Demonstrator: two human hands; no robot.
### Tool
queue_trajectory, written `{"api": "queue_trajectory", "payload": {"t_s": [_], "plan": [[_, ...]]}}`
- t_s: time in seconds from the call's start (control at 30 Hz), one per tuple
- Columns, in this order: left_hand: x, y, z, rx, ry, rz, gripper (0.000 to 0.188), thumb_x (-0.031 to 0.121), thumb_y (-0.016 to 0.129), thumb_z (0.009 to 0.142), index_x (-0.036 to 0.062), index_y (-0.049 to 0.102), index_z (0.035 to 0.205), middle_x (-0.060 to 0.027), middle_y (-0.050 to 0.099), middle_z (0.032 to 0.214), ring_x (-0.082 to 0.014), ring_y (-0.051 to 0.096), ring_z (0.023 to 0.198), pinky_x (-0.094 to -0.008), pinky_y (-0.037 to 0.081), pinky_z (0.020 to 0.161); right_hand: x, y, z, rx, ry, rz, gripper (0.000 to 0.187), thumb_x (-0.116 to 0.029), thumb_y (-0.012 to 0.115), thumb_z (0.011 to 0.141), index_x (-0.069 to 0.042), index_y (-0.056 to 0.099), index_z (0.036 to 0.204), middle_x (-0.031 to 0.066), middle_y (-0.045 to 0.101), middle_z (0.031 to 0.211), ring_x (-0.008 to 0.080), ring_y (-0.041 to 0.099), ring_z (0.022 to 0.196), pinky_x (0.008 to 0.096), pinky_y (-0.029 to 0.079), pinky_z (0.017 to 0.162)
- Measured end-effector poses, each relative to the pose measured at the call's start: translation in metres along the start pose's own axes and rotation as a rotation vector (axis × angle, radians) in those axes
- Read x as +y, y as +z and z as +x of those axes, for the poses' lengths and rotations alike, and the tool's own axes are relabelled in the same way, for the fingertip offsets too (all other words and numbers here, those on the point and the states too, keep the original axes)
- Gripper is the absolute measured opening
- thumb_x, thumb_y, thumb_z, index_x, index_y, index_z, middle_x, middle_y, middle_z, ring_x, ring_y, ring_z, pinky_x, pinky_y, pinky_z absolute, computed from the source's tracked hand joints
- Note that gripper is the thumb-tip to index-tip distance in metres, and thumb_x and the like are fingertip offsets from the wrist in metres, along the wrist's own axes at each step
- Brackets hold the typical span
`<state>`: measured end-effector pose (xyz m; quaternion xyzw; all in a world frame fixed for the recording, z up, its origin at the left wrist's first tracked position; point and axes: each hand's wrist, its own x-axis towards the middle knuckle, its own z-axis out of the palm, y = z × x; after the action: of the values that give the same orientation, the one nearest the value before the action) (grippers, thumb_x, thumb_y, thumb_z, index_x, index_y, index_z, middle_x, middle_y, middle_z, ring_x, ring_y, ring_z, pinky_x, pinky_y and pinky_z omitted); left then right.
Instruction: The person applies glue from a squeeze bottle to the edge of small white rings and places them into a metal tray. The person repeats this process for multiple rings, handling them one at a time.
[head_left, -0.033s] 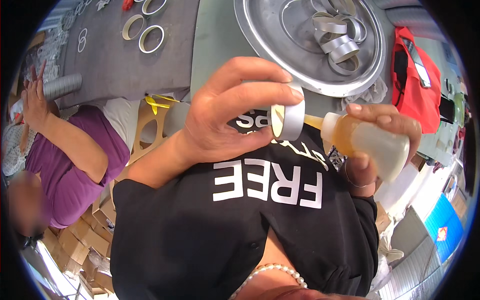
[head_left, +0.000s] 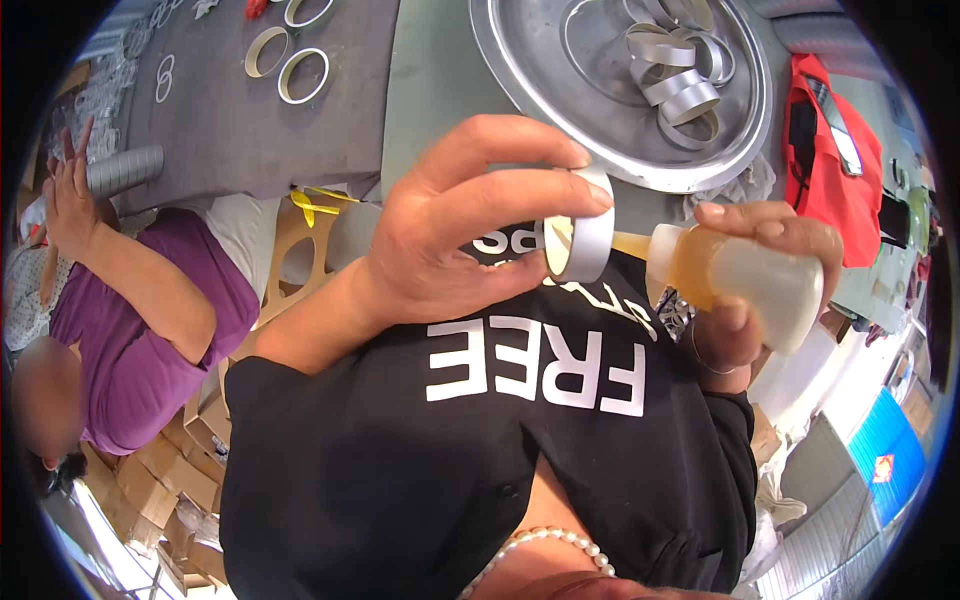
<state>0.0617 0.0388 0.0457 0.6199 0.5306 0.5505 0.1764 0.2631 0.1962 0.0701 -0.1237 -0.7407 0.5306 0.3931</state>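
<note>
My left hand (head_left: 470, 225) grips a silver ring (head_left: 592, 235) on edge between fingers and thumb, its pale inner face turned left. In my right hand (head_left: 770, 235) lies a translucent squeeze bottle (head_left: 765, 280), tilted on its side, with amber liquid gathered toward its white collar. The bottle's pointed nozzle (head_left: 632, 243) reaches the ring's right side; whether its tip goes inside is hidden by the ring wall. Beyond my hands, a round metal tray (head_left: 540, 90) carries several similar silver rings (head_left: 685, 95) in a loose heap.
At the far left, more rings (head_left: 303, 76) lie on a grey cloth (head_left: 220, 140). A co-worker in a purple top (head_left: 150, 320) sits left, hand near a grey ribbed roll (head_left: 125, 172). A red bag (head_left: 835, 190) with a phone (head_left: 835, 125) lies right of the tray.
The ring and the bottle have shifted slightly to the right. My grip on both looks the same. The co-worker's head has moved a little.
</note>
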Motion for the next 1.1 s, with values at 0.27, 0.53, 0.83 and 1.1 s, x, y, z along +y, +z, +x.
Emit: {"api": "queue_trajectory", "payload": {"t_s": [0.27, 0.53, 0.83, 1.1], "plan": [[-0.014, 0.011, -0.006, 0.023, 0.164, 0.021, 0.050, -0.015, 0.076, 0.061, 0.0051, 0.068, 0.106, -0.0153, 0.055, 0.120, -0.0296, 0.063, 0.107, -0.0359, 0.057, 0.085, 0.018, -0.010, 0.011, 0.026, 0.411, 0.350, 0.050, -0.026, 0.066, 0.078, 0.005, 0.048, 0.113, 0.0197, 0.062, 0.092, 0.0310, 0.067, 0.088, 0.0383, 0.053, 0.079], [-0.021, -0.025, -0.018, 0.271, -0.375, 0.139, 0.064, 0.012, 0.084, 0.062, 0.0037, 0.062, 0.121, -0.0110, 0.056, 0.115, -0.0209, 0.061, 0.099, -0.0325, 0.057, 0.077, 0.054, -0.024, 0.006, 0.371, 0.619, 0.960, 0.043, -0.037, 0.055, 0.096, 0.001, 0.057, 0.117, 0.0256, 0.067, 0.108, 0.0185, 0.060, 0.065, 0.0278, 0.048, 0.053], [-0.056, -0.069, 0.003, 0.402, -0.369, 0.985, 0.052, 0.018, 0.080, 0.072, 0.0109, 0.063, 0.121, -0.0106, 0.057, 0.107, -0.0259, 0.060, 0.090, -0.0335, 0.051, 0.073, 0.056, -0.048, -0.003, 0.511, 0.484, 0.965, 0.043, -0.037, 0.058, 0.095, 0.002, 0.060, 0.112, 0.0250, 0.068, 0.103, 0.0176, 0.058, 0.061, 0.0260, 0.046, 0.052], [-0.105, 0.048, 0.117, -0.103, -0.195, 0.337, 0.039, 0.023, 0.077, 0.076, 0.0074, 0.069, 0.111, -0.0081, 0.066, 0.104, -0.0187, 0.060, 0.077, -0.0328, 0.050, 0.071, 0.041, -0.052, -0.004, 0.522, 0.441, 0.929, 0.047, -0.040, 0.057, 0.094, 0.003, 0.058, 0.115, 0.0213, 0.067, 0.108, 0.0164, 0.056, 0.062, 0.0268, 0.044, 0.055]]}}
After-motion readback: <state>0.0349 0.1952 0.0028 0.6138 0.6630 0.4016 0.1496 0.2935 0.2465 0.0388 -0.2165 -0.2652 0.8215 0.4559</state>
